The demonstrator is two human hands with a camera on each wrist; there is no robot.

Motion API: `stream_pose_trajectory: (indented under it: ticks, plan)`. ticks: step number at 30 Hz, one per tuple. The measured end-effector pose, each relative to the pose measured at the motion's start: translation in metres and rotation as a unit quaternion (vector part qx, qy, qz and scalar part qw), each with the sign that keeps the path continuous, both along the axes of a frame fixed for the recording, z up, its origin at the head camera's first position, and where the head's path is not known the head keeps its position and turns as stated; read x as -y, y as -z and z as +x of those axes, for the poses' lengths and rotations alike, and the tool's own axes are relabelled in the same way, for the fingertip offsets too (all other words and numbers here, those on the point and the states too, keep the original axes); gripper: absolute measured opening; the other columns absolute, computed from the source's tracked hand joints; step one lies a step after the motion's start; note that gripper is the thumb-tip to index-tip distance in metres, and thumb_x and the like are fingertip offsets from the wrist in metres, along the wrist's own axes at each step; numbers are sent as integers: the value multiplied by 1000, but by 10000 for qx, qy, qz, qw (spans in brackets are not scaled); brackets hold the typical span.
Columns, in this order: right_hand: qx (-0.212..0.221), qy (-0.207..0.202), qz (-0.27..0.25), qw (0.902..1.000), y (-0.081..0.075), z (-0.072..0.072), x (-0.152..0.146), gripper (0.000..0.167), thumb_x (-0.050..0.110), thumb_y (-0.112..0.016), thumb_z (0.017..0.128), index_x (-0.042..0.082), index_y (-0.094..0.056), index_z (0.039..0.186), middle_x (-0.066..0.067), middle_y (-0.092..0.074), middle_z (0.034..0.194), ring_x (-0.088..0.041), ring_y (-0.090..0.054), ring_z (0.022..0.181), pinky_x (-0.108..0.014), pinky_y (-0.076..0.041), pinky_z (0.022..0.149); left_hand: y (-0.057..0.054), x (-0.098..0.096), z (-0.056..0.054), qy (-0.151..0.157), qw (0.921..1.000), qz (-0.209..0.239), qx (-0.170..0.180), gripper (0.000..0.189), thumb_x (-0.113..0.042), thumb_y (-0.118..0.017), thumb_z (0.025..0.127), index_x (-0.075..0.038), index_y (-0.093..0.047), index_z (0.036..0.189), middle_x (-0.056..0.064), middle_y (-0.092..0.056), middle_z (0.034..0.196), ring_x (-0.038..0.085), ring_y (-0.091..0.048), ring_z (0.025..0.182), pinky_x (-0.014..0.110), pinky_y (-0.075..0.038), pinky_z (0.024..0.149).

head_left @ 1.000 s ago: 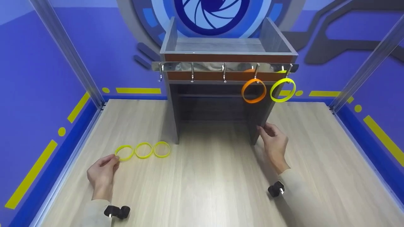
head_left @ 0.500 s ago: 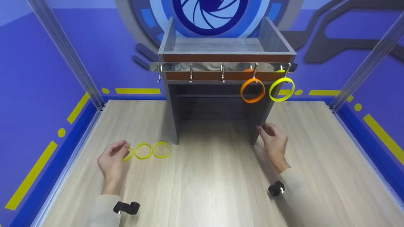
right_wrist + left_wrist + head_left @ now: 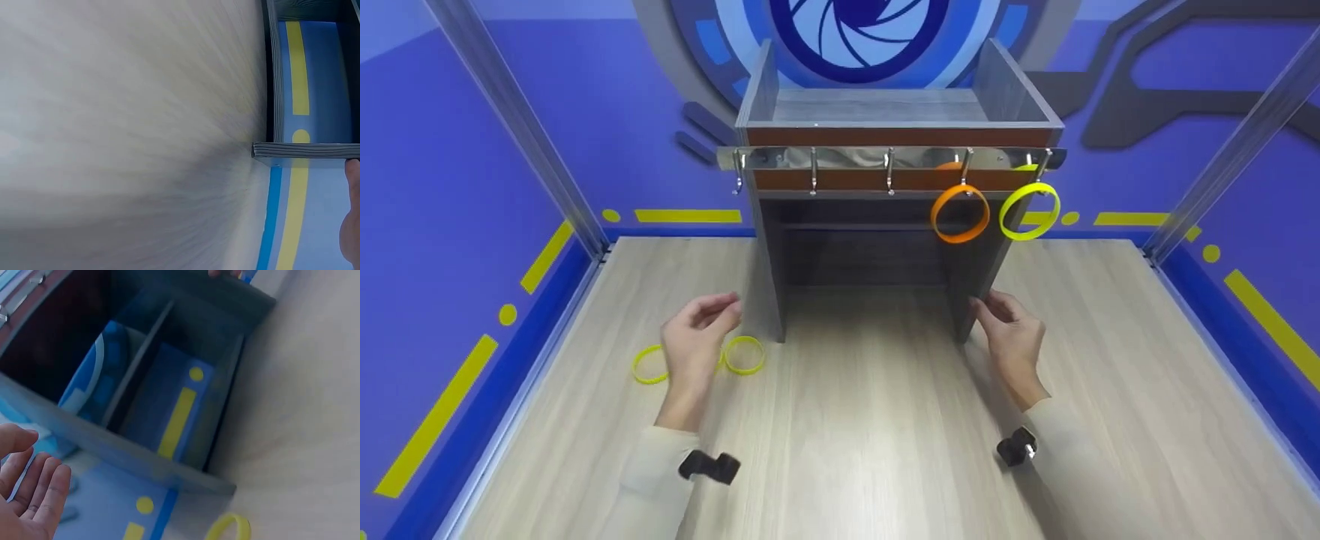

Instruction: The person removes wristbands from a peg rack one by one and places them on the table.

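My left hand [image 3: 697,337] is raised over the tabletop, left of a grey wooden rack [image 3: 877,139]. Its fingers are loosely bent with nothing between them, as the left wrist view [image 3: 39,500] also shows. Beneath it lie yellow wristbands: a left one [image 3: 651,381], a right one [image 3: 745,373], and a middle one mostly hidden by the hand. My right hand [image 3: 1014,341] holds the front edge of the rack's right side panel [image 3: 971,262], thumb at the edge. An orange wristband [image 3: 960,239] and a yellow wristband [image 3: 1027,237] hang from the two rightmost hooks.
A metal rail [image 3: 855,158] with several hooks crosses the rack's front; its three left hooks carry no bands. The rack's top is an open tray [image 3: 877,109]. Blue patterned walls [image 3: 540,135] enclose the wood-grain table [image 3: 847,450].
My left hand has moved right and away from the leftmost yellow wristband, over the middle one. The right hand stays at the side panel, and the bands have not shifted.
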State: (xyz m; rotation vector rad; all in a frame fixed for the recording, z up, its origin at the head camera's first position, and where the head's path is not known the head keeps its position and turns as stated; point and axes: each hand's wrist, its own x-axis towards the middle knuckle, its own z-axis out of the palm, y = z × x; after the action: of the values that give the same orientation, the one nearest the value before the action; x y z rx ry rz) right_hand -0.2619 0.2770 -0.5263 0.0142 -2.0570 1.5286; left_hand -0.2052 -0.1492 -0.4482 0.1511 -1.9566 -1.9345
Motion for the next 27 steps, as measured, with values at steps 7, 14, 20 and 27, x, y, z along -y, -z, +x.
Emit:
stream_pose_trajectory:
  ticks: [7, 14, 20, 27]
  plan:
    - [126, 145, -63, 9998, -1, 0, 2, 17, 6, -83, 94, -1, -80, 110, -16, -79, 102, -1, -72, 85, -11, -59, 77, -24, -38, -11, 379, 9988, 87, -305, 20, -3, -85, 89, 3, -78, 107, 11, -78, 104, 16, -73, 92, 25, -63, 83]
    - [-38, 218, -73, 9997, -23, 12, 15, 17, -4, -80, 92, -10, -77, 108, -25, -77, 101, 2, -70, 82, -8, -56, 74, -45, -70, -21, 877, 9918, 33, -926, 17, -1, -85, 88, 3, -79, 104, 12, -79, 103, 21, -74, 93, 28, -64, 84]
    - [16, 198, -23, 9998, -33, 19, 19, 18, -2, -79, 94, -10, -76, 110, -23, -78, 102, 4, -69, 84, -8, -56, 76, -61, -91, -27, 1071, 9858, -37, -1292, 16, -1, -86, 87, 3, -79, 101, 10, -79, 101, 20, -74, 90, 24, -62, 80]
    - [-52, 295, -83, 9995, -29, 17, 20, 16, -3, -81, 92, -8, -78, 107, -23, -78, 101, 2, -70, 83, -9, -57, 75, -69, -109, -33, 1322, 9811, 170, -1404, 17, -2, -86, 87, 3, -79, 102, 10, -80, 102, 21, -76, 92, 29, -64, 84]
